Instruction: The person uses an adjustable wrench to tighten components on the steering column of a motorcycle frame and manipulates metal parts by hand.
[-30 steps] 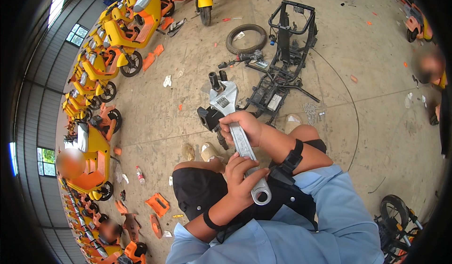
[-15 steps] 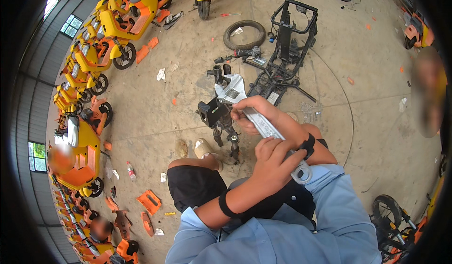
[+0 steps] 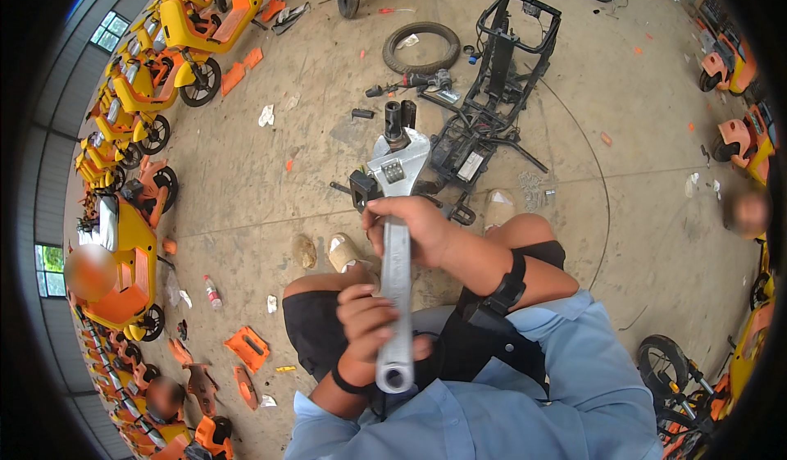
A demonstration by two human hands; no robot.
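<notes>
A large silver adjustable wrench point(image 3: 397, 271) runs nearly straight from its jaws down toward my chest. My right hand point(image 3: 414, 226) wraps round its handle just below the jaws. Lower down, my left hand point(image 3: 365, 329) has its fingers round the handle near the holed end. Beyond my right hand the jaws lie over a dark metal part with upright tubes point(image 3: 393, 117) and a square black bracket point(image 3: 362, 188). Whether the jaws bite on this part I cannot tell; the wrench and my hands hide much of it.
Behind the part lie a black scooter frame point(image 3: 496, 83), a tyre point(image 3: 420, 47), and a red and black power tool point(image 3: 422, 79). Yellow scooters point(image 3: 193, 29) line the left side. Orange panels point(image 3: 247, 349) and a plastic bottle point(image 3: 213, 291) lie on the floor. A cable point(image 3: 608, 189) curves at right.
The wrench has swung from a slant to nearly upright in view, its holed end moving left and nearer me. My left hand went left with it; both hands stayed on the handle.
</notes>
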